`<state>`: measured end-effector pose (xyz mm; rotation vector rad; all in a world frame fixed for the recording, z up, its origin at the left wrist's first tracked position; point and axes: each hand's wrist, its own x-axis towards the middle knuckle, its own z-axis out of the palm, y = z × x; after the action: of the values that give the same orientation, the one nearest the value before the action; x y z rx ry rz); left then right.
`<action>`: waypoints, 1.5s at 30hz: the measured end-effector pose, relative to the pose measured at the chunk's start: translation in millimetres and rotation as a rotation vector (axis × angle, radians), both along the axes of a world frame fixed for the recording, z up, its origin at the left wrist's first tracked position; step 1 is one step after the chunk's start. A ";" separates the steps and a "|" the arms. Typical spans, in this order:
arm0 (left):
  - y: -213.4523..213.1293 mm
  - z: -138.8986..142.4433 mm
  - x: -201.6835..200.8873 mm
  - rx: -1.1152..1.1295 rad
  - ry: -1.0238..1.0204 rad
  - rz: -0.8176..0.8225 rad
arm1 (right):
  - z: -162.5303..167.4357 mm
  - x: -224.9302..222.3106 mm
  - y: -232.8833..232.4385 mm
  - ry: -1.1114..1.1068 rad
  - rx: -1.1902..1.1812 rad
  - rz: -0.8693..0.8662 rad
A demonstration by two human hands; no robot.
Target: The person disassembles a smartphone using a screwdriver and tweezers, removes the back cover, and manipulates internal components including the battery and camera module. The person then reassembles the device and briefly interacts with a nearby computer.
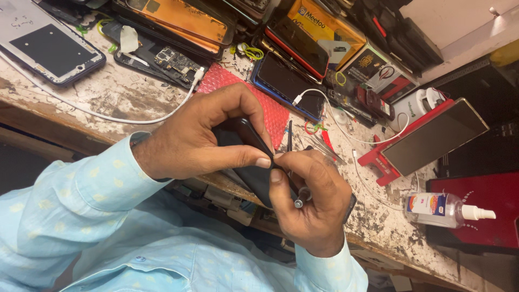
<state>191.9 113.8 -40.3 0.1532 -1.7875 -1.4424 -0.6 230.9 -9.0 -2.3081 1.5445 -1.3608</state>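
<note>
Both hands meet over the near edge of the counter [124, 92], the left hand [200, 138] wrapped around a phone [251, 157], the right hand [311, 203] touching its lower end with a screwdriver [299, 199] in its grip. Behind them lies bubble wrap [270, 108], and beyond it a second phone [284, 84] with a cable [108, 113] plugged in. Far left lies an opened phone [46, 46]. To the right a stand [378, 159] props a tablet [435, 135]; nearer, a spray bottle [446, 210] lies on its side.

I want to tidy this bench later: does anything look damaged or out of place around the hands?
Yes. An opened phone lies at the bench's far side with its circuit board bare. The bench top is badly chipped and stained. Loose white cables trail across phones and tools. The left hand and right hand grip a dark phone.
</note>
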 end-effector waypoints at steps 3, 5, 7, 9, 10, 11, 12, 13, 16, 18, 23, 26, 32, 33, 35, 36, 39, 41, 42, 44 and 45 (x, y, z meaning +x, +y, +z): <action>0.7 0.5 -0.8 -0.006 0.010 0.001 | -1.5 -1.3 1.0 0.007 -0.009 0.005; 1.3 3.7 -1.0 -0.003 0.010 -0.001 | -2.6 -2.0 1.6 0.008 -0.001 0.006; 1.5 7.0 -1.0 0.003 0.005 -0.001 | -3.5 -2.6 2.2 -0.020 0.028 -0.014; 0.5 7.2 -1.9 0.009 -0.007 -0.004 | -3.6 -3.6 2.3 -0.077 0.076 -0.061; -0.3 5.6 -2.6 0.020 -0.003 -0.011 | -3.2 -4.3 2.2 -0.075 0.079 -0.060; -1.3 2.6 -3.0 0.030 -0.001 -0.018 | -2.8 -4.9 1.7 -0.074 0.080 -0.060; -2.5 -1.0 -3.3 0.039 0.001 -0.024 | -2.4 -5.4 1.3 -0.075 0.080 -0.060; -4.0 -4.8 -3.7 0.037 0.000 -0.027 | -1.2 -6.3 0.8 -0.076 0.087 -0.046; -8.0 -9.4 -5.1 0.039 0.010 -0.035 | 1.5 -7.0 0.9 -0.112 0.123 -0.045; -8.1 -1.2 -6.5 0.044 0.030 -0.034 | 1.3 -5.1 2.0 -0.181 0.158 -0.087; 26.0 30.9 -30.3 -0.206 0.163 0.605 | -7.9 9.1 0.7 -0.260 -0.081 -0.248; 55.1 25.7 -50.1 0.071 0.307 0.558 | -13.0 22.0 -1.7 -0.359 -0.181 -0.295; 62.6 -15.6 -48.9 0.434 0.411 0.251 | -11.0 40.9 5.0 -0.449 -0.047 -0.116; 60.4 -17.1 -45.6 0.460 0.412 0.247 | -9.2 39.4 7.0 -0.453 0.000 -0.052; 58.7 -13.8 -39.3 0.572 0.434 0.172 | -6.0 32.9 9.3 -0.551 0.157 -0.042; 58.8 -10.3 -36.7 0.628 0.444 0.131 | -5.6 29.7 9.6 -0.599 0.235 -0.039; 62.0 -1.1 -29.9 0.800 0.382 -0.025 | -9.7 25.0 9.0 -0.575 0.214 -0.060; 65.0 -0.6 -24.7 0.853 0.385 -0.090 | -14.4 26.2 11.1 -0.556 0.176 -0.081; 65.7 -2.1 -22.0 0.876 0.386 -0.122 | -16.8 27.8 12.2 -0.548 0.155 -0.090; 67.5 -6.8 -18.6 0.925 0.394 -0.164 | -20.2 30.9 15.7 -0.540 0.146 -0.090; 67.8 -9.1 -17.2 0.946 0.397 -0.186 | -21.5 32.4 16.3 -0.538 0.138 -0.089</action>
<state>174.7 181.6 -49.4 0.1643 -0.7169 -2.1770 31.8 247.2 -30.5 -1.6219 1.5083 -1.6543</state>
